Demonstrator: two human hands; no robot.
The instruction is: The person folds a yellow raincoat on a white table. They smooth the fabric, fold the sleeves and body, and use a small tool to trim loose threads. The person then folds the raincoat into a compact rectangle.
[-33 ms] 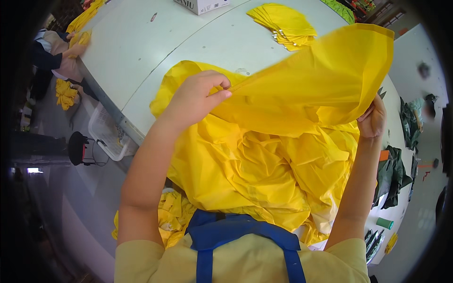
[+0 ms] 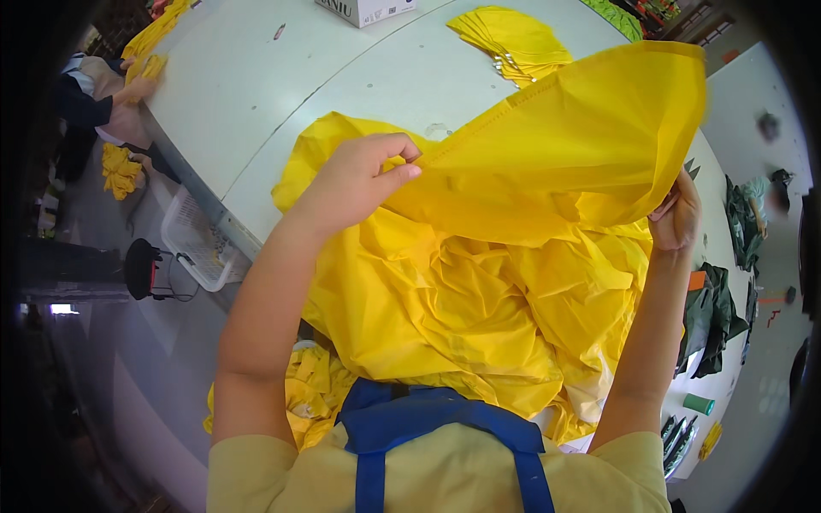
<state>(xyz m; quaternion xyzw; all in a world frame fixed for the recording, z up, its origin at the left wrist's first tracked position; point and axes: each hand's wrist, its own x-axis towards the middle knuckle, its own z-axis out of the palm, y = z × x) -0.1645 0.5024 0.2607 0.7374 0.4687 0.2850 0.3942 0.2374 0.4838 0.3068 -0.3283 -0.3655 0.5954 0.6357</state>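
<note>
A large sheet of thin, smooth yellow fabric (image 2: 453,308) lies crumpled in front of me and hangs over the table's near edge. Its far part is lifted into a raised flap with a stitched seam along the upper edge. My left hand (image 2: 363,179) pinches that seam between thumb and fingers. At the flap's right end, my right hand (image 2: 676,214) grips the lower corner, its fingertips partly hidden by the cloth. Between the two hands the flap stretches up and to the right. Beyond it lies a fanned stack of yellow fabric pieces (image 2: 513,38) with small white tabs.
The white table (image 2: 256,128) bears a white box (image 2: 363,10) at its far side. Dark green cloth (image 2: 714,321) and a green spool (image 2: 698,403) lie at the right. A white plastic basket (image 2: 192,235) stands off the left edge. Another person's hand (image 2: 141,88) holds yellow cloth at far left.
The raised flap's upper right end has dipped and swung slightly left, and its seam edge shows more clearly. Both my hands keep nearly the same place and hold.
</note>
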